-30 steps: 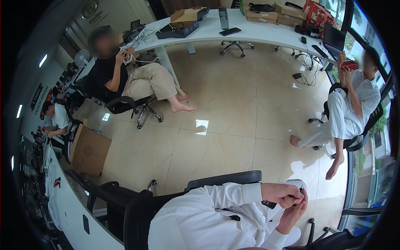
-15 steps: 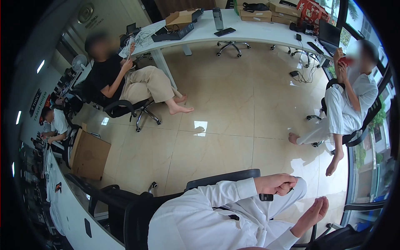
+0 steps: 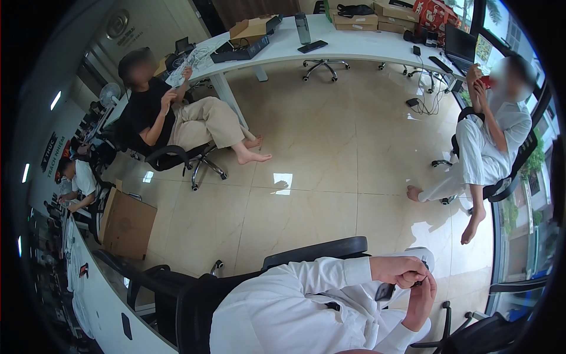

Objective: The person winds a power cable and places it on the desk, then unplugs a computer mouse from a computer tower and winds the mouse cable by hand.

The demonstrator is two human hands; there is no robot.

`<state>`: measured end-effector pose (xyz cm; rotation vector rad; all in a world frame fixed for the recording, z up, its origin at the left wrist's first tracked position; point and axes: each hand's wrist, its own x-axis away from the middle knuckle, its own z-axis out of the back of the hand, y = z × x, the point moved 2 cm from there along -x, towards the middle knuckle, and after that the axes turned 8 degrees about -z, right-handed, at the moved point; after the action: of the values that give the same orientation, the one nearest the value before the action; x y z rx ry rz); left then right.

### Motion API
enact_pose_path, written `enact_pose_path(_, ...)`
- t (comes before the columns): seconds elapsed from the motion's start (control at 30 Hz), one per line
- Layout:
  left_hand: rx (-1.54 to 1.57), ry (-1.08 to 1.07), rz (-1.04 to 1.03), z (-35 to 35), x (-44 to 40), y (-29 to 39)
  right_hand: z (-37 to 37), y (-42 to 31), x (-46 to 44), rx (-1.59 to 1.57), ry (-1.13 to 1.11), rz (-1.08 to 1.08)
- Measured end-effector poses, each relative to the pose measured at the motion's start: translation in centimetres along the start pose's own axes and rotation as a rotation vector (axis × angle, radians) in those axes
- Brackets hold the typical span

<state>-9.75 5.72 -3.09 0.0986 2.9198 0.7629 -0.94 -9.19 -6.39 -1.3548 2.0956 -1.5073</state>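
Note:
My left hand [image 3: 401,271], the upper one, is closed round a small dark object [image 3: 420,282] that shows only in part between the fingers. My right hand [image 3: 421,300] comes up from below, its fingertips pressed together against that object and touching my left hand. Whatever the right fingers pinch is too small to make out. Beneath my left wrist a dark rectangular item [image 3: 384,291] shows over my white-clothed lap; whether it hangs or rests there cannot be told.
A black armrest [image 3: 315,252] lies beside my left arm. Seated people are at left [image 3: 150,112] and right [image 3: 501,130]. A curved white table [image 3: 354,50] bears boxes, a bottle [image 3: 302,29] and a laptop [image 3: 460,46]. A cardboard box [image 3: 128,221] stands on the floor.
My right hand moved away from my left hand, then came back up to meet it. The person at left has lowered one hand and holds both hands apart. The view has shifted slightly.

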Motion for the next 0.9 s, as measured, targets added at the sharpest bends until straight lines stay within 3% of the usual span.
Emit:
enact_pose_path(0.13,-0.051,-0.047,0.032,-0.3,-0.2,-0.4,-0.2,-0.9,0.1,-0.186,-0.145,-0.127)
enact_pose_path(0.33,-0.144,-0.090,0.156,-0.9,-0.2,-0.6,1.4,-0.1,-0.4,-0.152,-0.245,-0.240)
enact_pose_path(0.43,-0.153,-0.108,0.175,-1.2,-0.1,-0.7,2.3,0.4,-0.2,-0.211,-0.134,-0.219)
enact_pose_path(0.53,-0.195,-0.138,0.197,-1.5,-0.1,-0.9,3.8,1.0,-0.7,-0.254,-0.181,-0.333)
enact_pose_path(0.63,-0.281,-0.122,0.190,-1.5,0.0,-0.9,3.6,0.6,-0.6,-0.112,-0.095,-0.275)
enact_pose_path(0.73,-0.471,-0.051,0.078,-1.0,-0.1,-1.0,1.1,-0.1,-0.5,-0.076,0.197,-0.146)
enact_pose_path(0.9,-0.328,0.069,0.080,-1.1,-0.2,-0.7,-0.5,-0.3,-1.6,-0.145,0.316,0.054)
